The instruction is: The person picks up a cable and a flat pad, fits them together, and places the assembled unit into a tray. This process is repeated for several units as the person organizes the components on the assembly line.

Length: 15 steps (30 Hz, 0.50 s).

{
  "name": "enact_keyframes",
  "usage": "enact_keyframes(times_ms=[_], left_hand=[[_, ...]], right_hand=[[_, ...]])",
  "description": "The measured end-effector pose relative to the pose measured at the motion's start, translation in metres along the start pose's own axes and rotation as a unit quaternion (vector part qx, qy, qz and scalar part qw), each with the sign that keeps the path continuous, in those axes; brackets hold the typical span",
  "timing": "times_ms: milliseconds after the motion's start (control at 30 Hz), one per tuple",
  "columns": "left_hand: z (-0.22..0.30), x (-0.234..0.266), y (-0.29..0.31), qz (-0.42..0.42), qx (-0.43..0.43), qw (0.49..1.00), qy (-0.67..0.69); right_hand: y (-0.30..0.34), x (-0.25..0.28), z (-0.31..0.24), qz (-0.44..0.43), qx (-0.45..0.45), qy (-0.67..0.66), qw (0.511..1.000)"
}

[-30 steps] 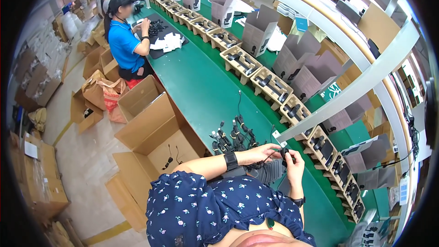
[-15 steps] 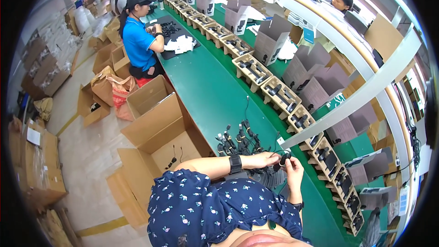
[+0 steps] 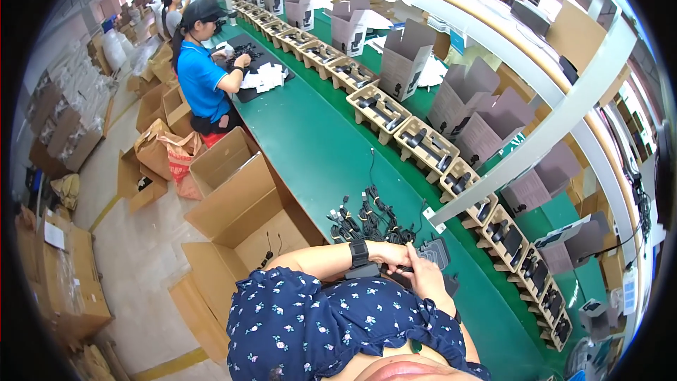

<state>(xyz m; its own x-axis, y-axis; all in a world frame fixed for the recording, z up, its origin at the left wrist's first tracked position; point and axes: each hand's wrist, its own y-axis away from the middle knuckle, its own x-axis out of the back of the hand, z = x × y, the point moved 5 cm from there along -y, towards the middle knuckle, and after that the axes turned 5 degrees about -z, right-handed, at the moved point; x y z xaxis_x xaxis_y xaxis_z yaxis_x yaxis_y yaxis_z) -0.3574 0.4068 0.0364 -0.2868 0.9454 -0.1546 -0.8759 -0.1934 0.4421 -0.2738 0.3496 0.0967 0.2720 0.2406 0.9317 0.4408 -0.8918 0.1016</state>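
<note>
My left hand (image 3: 392,254) and my right hand (image 3: 425,276) meet close to my body at the near edge of the green table. The fingers of both are closed around a small dark thing, mostly hidden between them; its kind cannot be made out. Just beyond my hands lies a heap of bundled black cables (image 3: 370,222), with several plugs sticking up. Beside my right fingers sits a flat dark grey piece with a raised outline (image 3: 436,251). Another dark piece (image 3: 363,271) shows under my left wrist, partly covered by my arm.
A row of cardboard trays with black parts (image 3: 423,142) runs along the green table (image 3: 303,162). Upright open boxes (image 3: 407,60) stand behind it. A slanted white post (image 3: 536,148) rises at right. An open carton (image 3: 261,233) is at left. A co-worker in blue (image 3: 203,77) handles dark parts farther up.
Both hands have drawn back toward my body and closer together. The black coil that showed at my fingers is now mostly hidden, and the flat grey piece has come into sight.
</note>
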Motion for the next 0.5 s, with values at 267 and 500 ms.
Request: enact_keyframes(times_ms=[267, 500], left_hand=[[0.02, 0.008, -0.006, -0.074, -0.059, 0.995, 0.041], [-0.048, 0.145, 0.035, 0.452, 0.158, 0.715, -0.509]], right_hand=[[0.018, 0.009, 0.03, 0.158, -0.068, -0.161, 0.972], [0.05, 0.042, 0.113, 0.319, -0.318, -0.25, 0.857]])
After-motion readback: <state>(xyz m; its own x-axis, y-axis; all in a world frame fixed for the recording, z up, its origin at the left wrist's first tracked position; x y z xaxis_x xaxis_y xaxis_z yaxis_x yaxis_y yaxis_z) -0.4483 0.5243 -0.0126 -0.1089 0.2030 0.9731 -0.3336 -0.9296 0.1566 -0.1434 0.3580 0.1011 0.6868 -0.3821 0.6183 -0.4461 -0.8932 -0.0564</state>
